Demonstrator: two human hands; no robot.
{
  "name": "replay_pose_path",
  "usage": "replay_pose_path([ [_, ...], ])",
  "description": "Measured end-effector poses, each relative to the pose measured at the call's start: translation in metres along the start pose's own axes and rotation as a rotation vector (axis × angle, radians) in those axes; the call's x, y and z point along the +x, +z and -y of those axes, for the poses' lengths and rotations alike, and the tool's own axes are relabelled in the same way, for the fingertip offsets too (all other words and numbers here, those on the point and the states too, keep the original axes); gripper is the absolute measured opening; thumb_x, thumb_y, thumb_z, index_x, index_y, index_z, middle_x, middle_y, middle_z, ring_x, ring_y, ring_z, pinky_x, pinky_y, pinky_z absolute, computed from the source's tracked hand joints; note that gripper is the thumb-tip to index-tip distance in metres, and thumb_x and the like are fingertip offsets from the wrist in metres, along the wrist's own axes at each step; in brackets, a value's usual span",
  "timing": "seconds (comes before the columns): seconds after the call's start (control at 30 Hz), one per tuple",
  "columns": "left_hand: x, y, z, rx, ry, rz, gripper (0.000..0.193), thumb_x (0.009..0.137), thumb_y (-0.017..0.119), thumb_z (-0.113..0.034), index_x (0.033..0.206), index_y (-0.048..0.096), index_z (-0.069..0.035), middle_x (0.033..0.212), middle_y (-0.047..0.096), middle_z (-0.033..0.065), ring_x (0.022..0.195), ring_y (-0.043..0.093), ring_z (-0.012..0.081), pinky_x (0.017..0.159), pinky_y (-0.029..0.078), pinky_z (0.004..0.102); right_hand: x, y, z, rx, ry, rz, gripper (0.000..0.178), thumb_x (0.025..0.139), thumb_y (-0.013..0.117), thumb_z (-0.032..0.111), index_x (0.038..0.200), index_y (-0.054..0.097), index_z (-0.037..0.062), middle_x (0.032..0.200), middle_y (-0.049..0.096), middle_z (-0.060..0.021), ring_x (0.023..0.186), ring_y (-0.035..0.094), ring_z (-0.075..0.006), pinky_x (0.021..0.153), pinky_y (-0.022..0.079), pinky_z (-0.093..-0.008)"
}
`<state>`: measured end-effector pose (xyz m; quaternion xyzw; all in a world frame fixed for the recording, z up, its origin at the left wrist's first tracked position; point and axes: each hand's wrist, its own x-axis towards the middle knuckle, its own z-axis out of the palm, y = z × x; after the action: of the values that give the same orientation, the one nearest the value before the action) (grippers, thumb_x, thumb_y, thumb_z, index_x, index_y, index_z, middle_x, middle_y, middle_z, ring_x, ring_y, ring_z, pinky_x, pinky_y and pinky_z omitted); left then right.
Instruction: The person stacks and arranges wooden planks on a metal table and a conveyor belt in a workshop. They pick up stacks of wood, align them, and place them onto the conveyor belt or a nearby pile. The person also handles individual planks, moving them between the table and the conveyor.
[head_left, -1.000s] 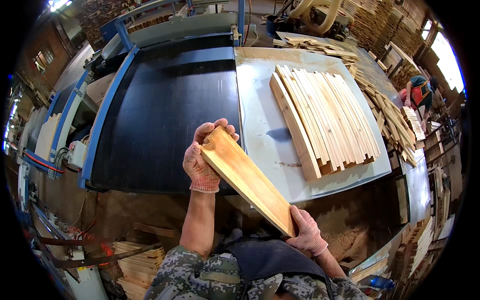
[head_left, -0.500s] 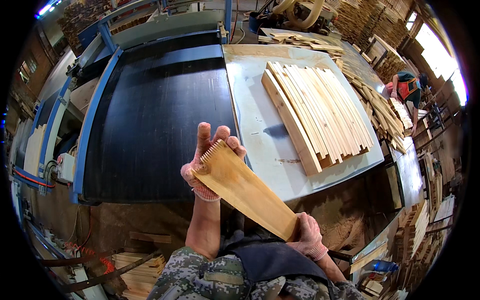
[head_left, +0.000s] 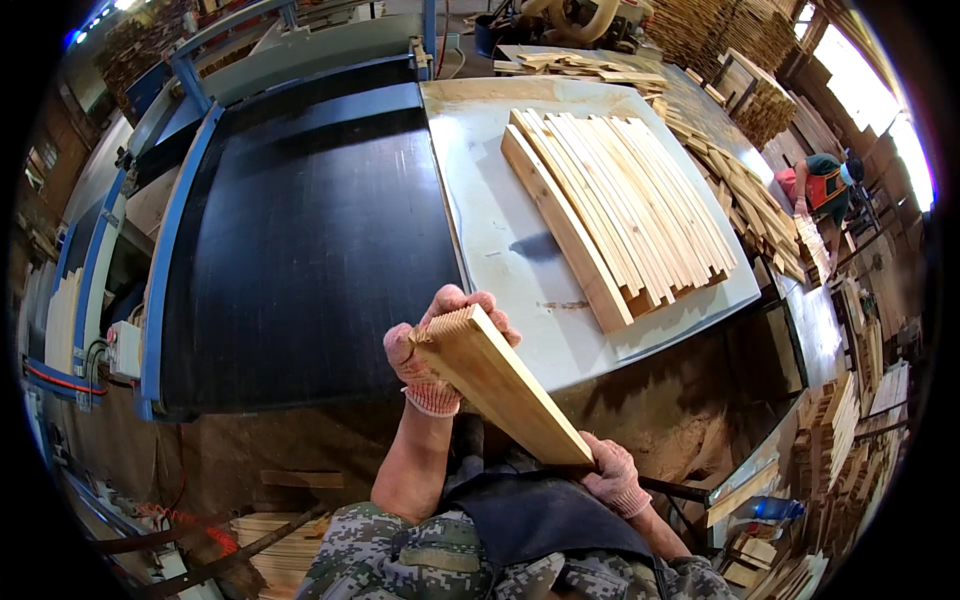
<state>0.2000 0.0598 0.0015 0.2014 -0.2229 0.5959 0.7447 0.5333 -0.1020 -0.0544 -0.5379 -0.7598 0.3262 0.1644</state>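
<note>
A wooden board (head_left: pixel 500 388) with a comb-like finger-jointed end slants in front of my body, its toothed end farther away and to the left. My left hand (head_left: pixel 425 372), in a pinkish knit work glove, is closed around that toothed end from beneath, the fingertips showing past the far side. Around the near right end my right hand (head_left: pixel 615 478), gloved alike, is wrapped. The board is tilted, so a broad face and a narrow edge both show. Beyond it, a row of pale wooden strips (head_left: pixel 630 205) lies side by side on a light grey table (head_left: pixel 490 270).
A wide black conveyor belt (head_left: pixel 310 250) with a blue frame (head_left: pixel 180 250) stands left of the table. Loose strips (head_left: pixel 735 180) are heaped at the right, where another person (head_left: pixel 825 190) bends over wood. A blue bottle (head_left: pixel 775 508) is at lower right.
The board has been rolled about its length, from its broad face up to a tilt showing its edge. My left hand's raised fingers have curled in around the toothed end.
</note>
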Motion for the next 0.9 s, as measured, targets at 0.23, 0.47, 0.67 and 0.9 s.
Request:
replay_pose_path([
  [0.23,-0.015,-0.014,0.010,0.118,0.078,-0.419,0.054,0.102,0.068,-0.048,0.132,0.063,-0.004,0.132,0.069,0.0157,0.125,0.066,0.0333,0.107,0.054,0.0553,0.003,0.006,0.002,0.704,0.196,0.089,0.065,0.088,0.073,0.003,0.150,0.055,0.0035,0.123,0.071,-0.0078,0.113,0.066,-0.0187,0.099,0.052,-0.0336],
  [0.47,0.003,0.003,0.016,0.240,0.076,-0.721,0.052,0.106,0.060,-0.051,0.135,0.064,-0.008,0.133,0.069,0.0102,0.124,0.066,0.0278,0.108,0.054,0.0504,0.016,-0.007,0.006,0.843,0.287,0.126,0.060,0.096,0.070,0.001,0.153,0.051,-0.0006,0.138,0.065,-0.0041,0.125,0.059,-0.0125,0.109,0.047,-0.0310],
  [0.67,0.015,0.008,0.049,0.778,0.003,-0.689,0.063,0.105,0.067,-0.026,0.159,0.040,-0.008,0.139,0.060,0.0039,0.125,0.059,0.0184,0.108,0.048,0.0374,0.073,-0.035,0.051,0.567,0.244,-0.037,0.059,0.094,0.077,0.016,0.148,0.056,0.0030,0.125,0.073,-0.0112,0.115,0.067,-0.0159,0.102,0.052,-0.0312],
  [0.9,0.044,-0.041,0.100,1.103,-0.141,-0.841,0.100,0.090,0.081,-0.013,0.165,0.017,0.001,0.139,0.051,0.0138,0.117,0.058,0.0223,0.099,0.053,0.0349,0.183,-0.061,0.091,-0.266,0.026,-0.135,0.065,0.093,0.074,0.033,0.149,0.052,0.0089,0.107,0.070,-0.0228,0.107,0.068,-0.0420,0.094,0.055,-0.0485],
])
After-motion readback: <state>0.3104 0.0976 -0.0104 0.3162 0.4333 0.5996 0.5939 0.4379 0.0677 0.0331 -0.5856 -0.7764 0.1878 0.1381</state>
